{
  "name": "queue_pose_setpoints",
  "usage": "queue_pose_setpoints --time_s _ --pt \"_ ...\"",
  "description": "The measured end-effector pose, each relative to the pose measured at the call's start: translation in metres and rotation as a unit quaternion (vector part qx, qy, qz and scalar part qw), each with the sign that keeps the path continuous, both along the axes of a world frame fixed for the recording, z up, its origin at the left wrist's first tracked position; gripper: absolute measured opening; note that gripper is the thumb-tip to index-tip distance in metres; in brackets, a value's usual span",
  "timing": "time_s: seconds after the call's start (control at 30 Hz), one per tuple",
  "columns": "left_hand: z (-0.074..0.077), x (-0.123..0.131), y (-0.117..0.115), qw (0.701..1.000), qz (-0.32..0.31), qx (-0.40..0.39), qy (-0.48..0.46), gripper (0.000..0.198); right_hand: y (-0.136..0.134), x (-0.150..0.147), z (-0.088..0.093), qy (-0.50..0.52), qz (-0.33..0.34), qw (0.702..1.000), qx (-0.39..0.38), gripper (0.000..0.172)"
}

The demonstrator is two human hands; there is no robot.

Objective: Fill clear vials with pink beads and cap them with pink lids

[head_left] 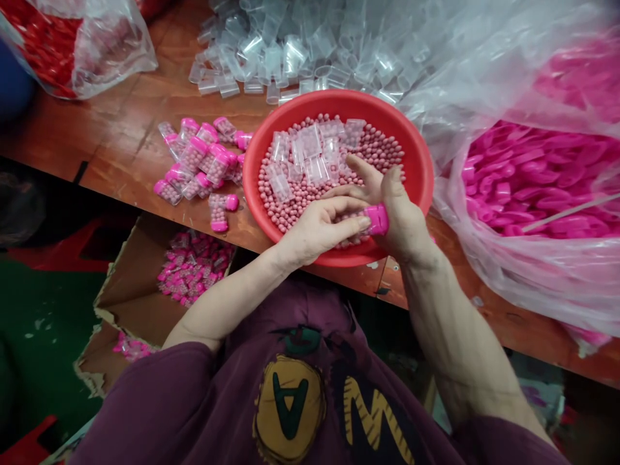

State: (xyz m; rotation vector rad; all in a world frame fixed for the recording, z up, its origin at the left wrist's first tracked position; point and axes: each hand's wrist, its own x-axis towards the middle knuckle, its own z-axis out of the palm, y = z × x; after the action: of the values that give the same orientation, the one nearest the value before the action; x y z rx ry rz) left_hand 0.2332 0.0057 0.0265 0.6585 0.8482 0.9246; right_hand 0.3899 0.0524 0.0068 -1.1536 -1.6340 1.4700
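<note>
Both hands are meeting over the bowl's [416,161] near rim: right hand [400,216] gripping a pink cap [376,219], left hand [317,229] fingertips closing on it; pressing squarely seems best.

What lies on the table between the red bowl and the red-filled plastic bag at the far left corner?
In the head view, a cluster of pink-capped filled vials lies on the wooden table between the red bowl and that bag.
</note>
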Motion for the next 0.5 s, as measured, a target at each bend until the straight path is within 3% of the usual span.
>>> queue_pose_setpoints --time_s 0.17,0.23,0.3,0.43,0.5 --pt "-0.002 0.004 -0.001 0.997 0.019 0.059 0.050 0.011 0.013 0.021 -0.006 -0.092 0.081 0.990 0.071 0.083" --pt "-0.004 0.006 0.000 0.996 0.030 0.063 0.064 0.009 0.015 0.026 -0.010 -0.107 0.083 0.986 0.094 0.081" --pt "-0.006 0.009 0.002 0.996 0.047 0.049 0.065 0.011 0.013 0.025 -0.012 -0.137 0.020 0.981 0.137 0.080" --pt "-0.008 0.011 0.007 0.995 0.093 -0.018 0.009 0.011 -0.004 0.014 -0.008 -0.103 -0.184 0.947 0.244 0.074" --pt "-0.007 0.010 0.010 0.993 0.112 -0.044 -0.013 0.014 -0.014 0.013 -0.005 -0.103 -0.188 0.934 0.287 0.062"
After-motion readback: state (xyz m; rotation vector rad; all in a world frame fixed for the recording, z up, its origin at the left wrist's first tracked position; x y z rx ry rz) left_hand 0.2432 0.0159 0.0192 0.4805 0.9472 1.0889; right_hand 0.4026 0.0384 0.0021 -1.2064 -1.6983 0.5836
